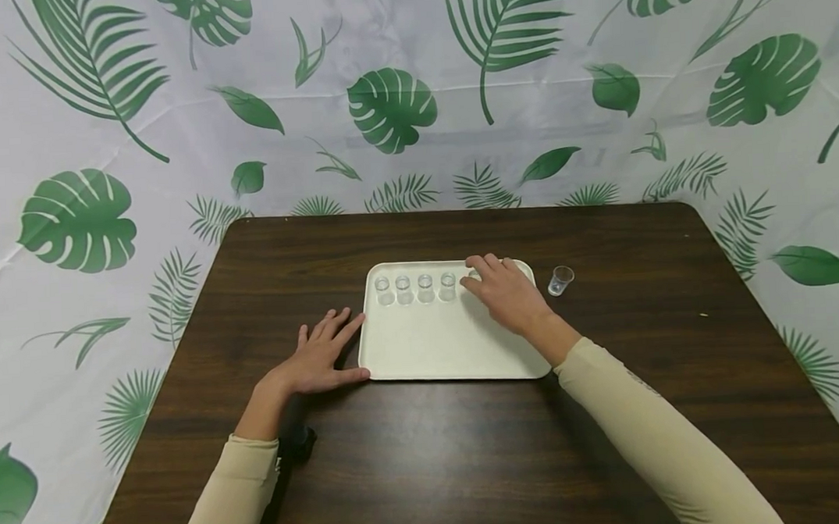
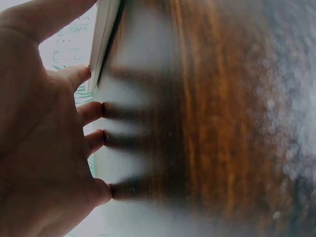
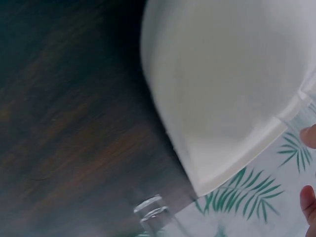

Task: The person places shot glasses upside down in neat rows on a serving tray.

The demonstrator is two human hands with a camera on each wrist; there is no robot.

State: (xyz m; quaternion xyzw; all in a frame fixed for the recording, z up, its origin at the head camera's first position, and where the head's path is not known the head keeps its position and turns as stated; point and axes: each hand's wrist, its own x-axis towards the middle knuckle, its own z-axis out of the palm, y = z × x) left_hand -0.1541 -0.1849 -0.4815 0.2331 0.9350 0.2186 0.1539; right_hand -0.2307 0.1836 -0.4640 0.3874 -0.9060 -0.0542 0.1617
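Note:
A white rectangular tray (image 1: 451, 346) lies on the table with several small clear shot glasses (image 1: 425, 289) in a row along its far side. At the right end of that row, my right hand (image 1: 508, 293) holds another shot glass (image 1: 474, 275), mostly hidden by the fingers. In the right wrist view, a fingertip (image 3: 309, 137) touches this glass (image 3: 298, 118). My left hand (image 1: 318, 360) is spread flat at the tray's left edge, thumb and index finger touching its rim. A separate shot glass (image 1: 560, 280) stands on the table, right of the tray.
The dark wood-grain table (image 1: 428, 457) extends around the tray. Behind it and at both sides hangs a white cloth (image 1: 301, 134) with green leaf prints. A small dark object (image 1: 303, 443) is beside the left wrist.

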